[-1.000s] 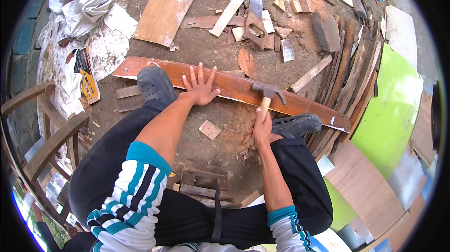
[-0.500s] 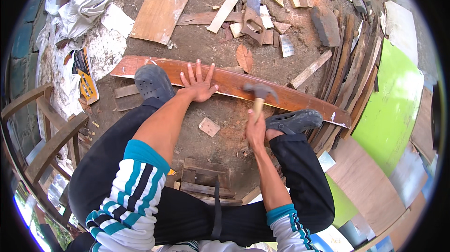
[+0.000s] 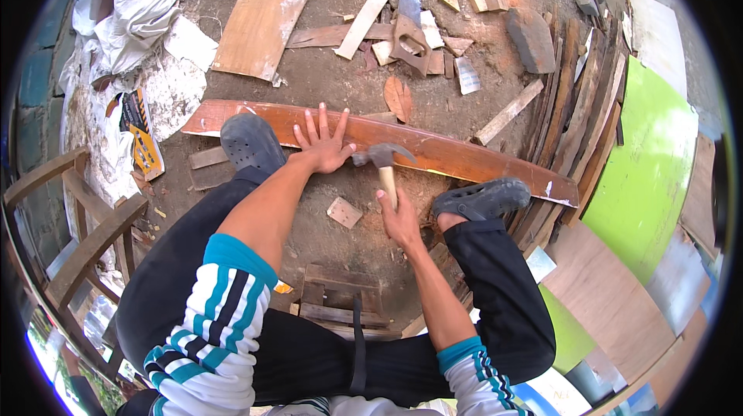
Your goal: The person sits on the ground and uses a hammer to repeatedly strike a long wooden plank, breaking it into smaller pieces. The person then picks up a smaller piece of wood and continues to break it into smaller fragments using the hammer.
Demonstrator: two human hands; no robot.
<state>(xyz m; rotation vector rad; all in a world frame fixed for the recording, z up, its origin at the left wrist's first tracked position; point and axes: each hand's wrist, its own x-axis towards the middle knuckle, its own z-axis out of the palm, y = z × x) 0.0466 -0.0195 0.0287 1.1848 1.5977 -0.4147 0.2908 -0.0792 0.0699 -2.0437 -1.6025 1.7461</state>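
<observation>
A long reddish-brown wooden board (image 3: 441, 145) lies crosswise on the dirt ground. My left hand (image 3: 323, 147) rests flat on it with spread fingers, left of the middle. My left foot, in a dark grey clog (image 3: 253, 141), is on the board's left part; the right clog (image 3: 484, 198) touches or nearly touches its near edge further right. Wrapped round the wooden handle of a claw hammer (image 3: 385, 159) is my right hand (image 3: 400, 219). The hammer's head is by the board's near edge, just right of my left hand, its claw pointing right.
Beyond the board lie a handsaw (image 3: 410, 21), a plywood piece (image 3: 263, 25), a dark stone block (image 3: 532, 41) and wood scraps. Long wooden strips (image 3: 576, 99) are stacked at right, beside a green panel (image 3: 650, 168). A wooden chair frame (image 3: 97, 246) stands at left.
My right hand has swung the hammer to the left, bringing its head close to my left hand. The left hand has stayed on the board.
</observation>
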